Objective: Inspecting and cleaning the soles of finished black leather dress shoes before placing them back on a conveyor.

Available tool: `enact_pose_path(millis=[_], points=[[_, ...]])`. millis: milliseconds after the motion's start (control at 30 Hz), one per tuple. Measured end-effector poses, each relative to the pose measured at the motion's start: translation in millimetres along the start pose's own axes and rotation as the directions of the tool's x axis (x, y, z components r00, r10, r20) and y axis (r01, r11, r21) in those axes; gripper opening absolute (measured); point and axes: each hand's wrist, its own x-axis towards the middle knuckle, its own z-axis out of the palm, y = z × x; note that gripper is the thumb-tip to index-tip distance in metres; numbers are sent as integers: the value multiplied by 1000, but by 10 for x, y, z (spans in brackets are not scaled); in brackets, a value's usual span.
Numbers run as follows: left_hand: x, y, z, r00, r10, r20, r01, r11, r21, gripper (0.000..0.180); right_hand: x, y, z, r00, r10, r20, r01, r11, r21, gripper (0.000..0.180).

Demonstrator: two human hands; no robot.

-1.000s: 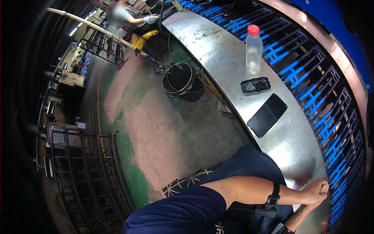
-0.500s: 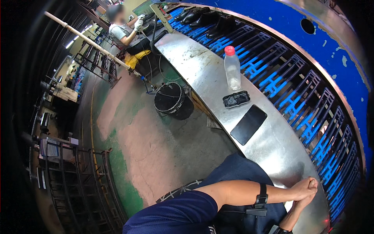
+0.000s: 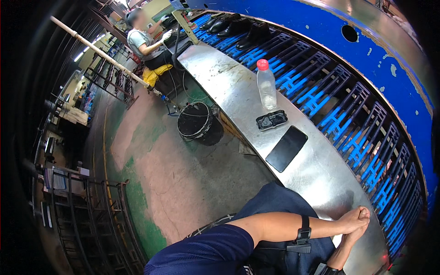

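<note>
Shiny grey metal is making up the long counter [image 3: 238,87], and it is curving away beside blue racks [image 3: 348,105] and a big blue wall [image 3: 316,32]. At the near end of the counter, the left hand [image 3: 353,219] and the right hand [image 3: 350,236] are pressing flat together, palm to palm, fingers straight, holding nothing. A flat black phone [image 3: 286,148] is lying near the counter's middle, closest to the hands but well apart from them. Just past it a small black case [image 3: 272,120] is lying, and a clear bottle with a red cap [image 3: 266,84] is standing upright beyond that. Black shoes [image 3: 238,27] are sitting on the racks at the far end. A black bucket [image 3: 197,123] is sitting on the green and pink floor [image 3: 156,174]. Another person [image 3: 146,41] is working far away.
</note>
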Motion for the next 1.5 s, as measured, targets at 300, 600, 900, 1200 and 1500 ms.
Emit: enact_pose_path(millis=[300, 600, 900, 1200, 1500], points=[[-84, 28, 60, 998, -46, 50, 47, 999, -16, 30, -158, -102, 0, 999, -16, 43, 13, 998, 68, 18], [125, -348, -454, 990, 53, 128, -65, 994, 90, 32, 341, 3, -105, 814, -91, -574, -11, 985, -172, 17], [-51, 469, -700, 931, -314, 188, 346, 923, -171, 28, 263, -99, -82, 604, -218, -766, -109, 930, -350, 20], [-67, 450, -767, 933, -317, 169, 346, 919, -188, 31, 331, 26, -70, 609, -237, -757, -99, 924, -369, 21], [-46, 428, -774, 930, -326, 172, 357, 912, -203, 34, 331, -31, -68, 613, -208, -763, -128, 926, -356, 22]])
